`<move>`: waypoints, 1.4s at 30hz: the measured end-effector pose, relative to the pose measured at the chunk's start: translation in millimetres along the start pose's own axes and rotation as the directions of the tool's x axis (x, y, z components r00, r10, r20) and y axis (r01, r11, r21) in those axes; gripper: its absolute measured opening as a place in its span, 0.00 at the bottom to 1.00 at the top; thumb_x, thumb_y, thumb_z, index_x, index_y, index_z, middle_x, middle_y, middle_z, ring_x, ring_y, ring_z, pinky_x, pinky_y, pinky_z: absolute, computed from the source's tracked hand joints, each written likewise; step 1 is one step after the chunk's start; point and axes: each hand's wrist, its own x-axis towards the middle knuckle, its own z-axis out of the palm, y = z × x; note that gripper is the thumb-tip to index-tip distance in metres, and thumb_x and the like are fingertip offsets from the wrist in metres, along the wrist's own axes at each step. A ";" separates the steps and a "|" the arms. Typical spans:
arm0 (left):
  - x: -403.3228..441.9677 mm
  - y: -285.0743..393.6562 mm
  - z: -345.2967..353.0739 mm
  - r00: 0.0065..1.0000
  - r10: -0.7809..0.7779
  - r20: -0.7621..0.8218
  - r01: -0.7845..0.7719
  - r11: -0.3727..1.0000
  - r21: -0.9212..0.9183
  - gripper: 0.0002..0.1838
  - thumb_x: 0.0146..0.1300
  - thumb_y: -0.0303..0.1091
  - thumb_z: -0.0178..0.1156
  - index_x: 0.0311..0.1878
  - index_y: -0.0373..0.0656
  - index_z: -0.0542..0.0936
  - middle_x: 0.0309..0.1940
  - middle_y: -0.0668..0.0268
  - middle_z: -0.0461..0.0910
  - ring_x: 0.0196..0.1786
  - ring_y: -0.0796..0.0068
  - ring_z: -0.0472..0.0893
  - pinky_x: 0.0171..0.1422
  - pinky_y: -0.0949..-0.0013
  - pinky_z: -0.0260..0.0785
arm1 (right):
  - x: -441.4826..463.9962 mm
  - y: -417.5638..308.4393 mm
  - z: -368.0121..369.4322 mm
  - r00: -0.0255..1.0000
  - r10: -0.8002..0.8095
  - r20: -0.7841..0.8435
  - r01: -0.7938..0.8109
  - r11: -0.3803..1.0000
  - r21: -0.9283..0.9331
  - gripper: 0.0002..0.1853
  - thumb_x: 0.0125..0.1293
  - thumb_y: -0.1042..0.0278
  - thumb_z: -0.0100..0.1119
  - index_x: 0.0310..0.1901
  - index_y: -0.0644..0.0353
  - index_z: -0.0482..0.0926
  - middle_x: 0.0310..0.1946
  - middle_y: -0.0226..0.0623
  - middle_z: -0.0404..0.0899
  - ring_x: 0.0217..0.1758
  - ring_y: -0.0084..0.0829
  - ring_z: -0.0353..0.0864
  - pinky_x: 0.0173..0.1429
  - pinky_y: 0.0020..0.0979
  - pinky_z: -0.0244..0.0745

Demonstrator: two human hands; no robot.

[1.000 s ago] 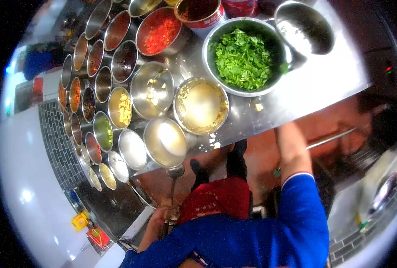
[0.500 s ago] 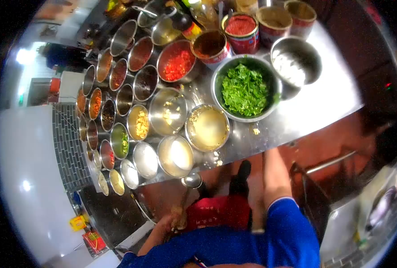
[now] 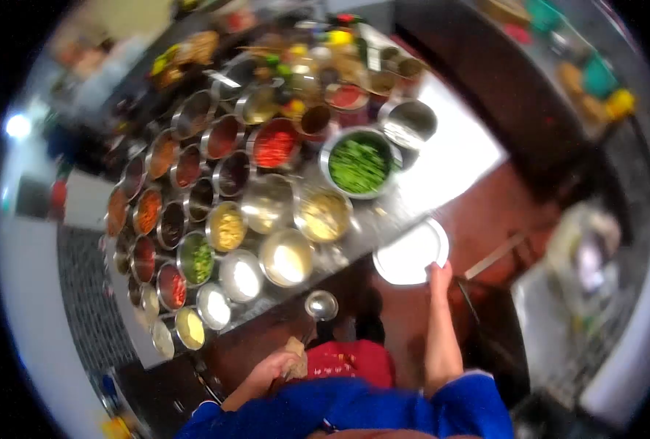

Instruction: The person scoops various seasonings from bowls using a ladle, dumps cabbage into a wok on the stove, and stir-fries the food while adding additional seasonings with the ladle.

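Note:
My left hand (image 3: 272,366) is closed round a cloth-like tan thing (image 3: 296,356) and the handle of a ladle (image 3: 321,305), whose round bowl hangs over the floor beside the table edge. On the right, my right hand (image 3: 439,274) grips the near rim of a white plate (image 3: 411,252), held at the table's front edge. The plate looks bare. Beyond it stands a steel bowl of chopped green herbs (image 3: 359,164). A bowl with pale yellow contents (image 3: 323,216) lies to the left of the plate.
Many steel bowls of ingredients, among them chopped red pepper (image 3: 274,149) and yellow pieces (image 3: 229,229), cover the left part of the steel table (image 3: 453,139). Open cans (image 3: 347,96) stand behind. A metal frame (image 3: 495,257) is at the right. Blurred people are at the far left.
My right hand, hidden under the table edge before, has come into view with a white plate in it. The ladle remains in my left hand. The view has shifted, showing more of the table's far side.

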 end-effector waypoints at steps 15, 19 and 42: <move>71.6 83.0 56.0 0.939 -0.239 0.246 0.208 0.968 0.142 0.16 0.53 0.23 0.62 0.47 0.39 0.79 0.37 0.62 0.82 0.37 0.64 0.83 0.42 0.59 0.78 | -190.5 -147.6 -268.0 0.652 0.020 -0.758 0.443 0.802 0.402 0.24 0.57 0.77 0.51 0.58 0.67 0.68 0.55 0.45 0.74 0.57 0.41 0.77 0.63 0.46 0.74; 84.4 111.1 95.7 0.934 -0.218 0.281 0.163 0.965 0.206 0.22 0.53 0.21 0.60 0.54 0.38 0.76 0.44 0.58 0.82 0.44 0.59 0.84 0.50 0.54 0.80 | -128.2 -101.9 -320.4 0.705 0.192 -0.683 0.299 0.792 0.532 0.24 0.65 0.76 0.54 0.63 0.69 0.67 0.60 0.49 0.73 0.62 0.45 0.75 0.67 0.51 0.70; 60.9 237.9 337.2 0.582 -0.285 0.762 -0.243 0.833 0.497 0.23 0.49 0.23 0.57 0.53 0.36 0.74 0.42 0.59 0.80 0.42 0.64 0.83 0.47 0.64 0.79 | -344.2 -41.9 -192.6 0.925 0.224 -0.306 -0.140 0.952 0.272 0.11 0.70 0.68 0.60 0.51 0.61 0.75 0.33 0.35 0.80 0.30 0.25 0.81 0.29 0.28 0.79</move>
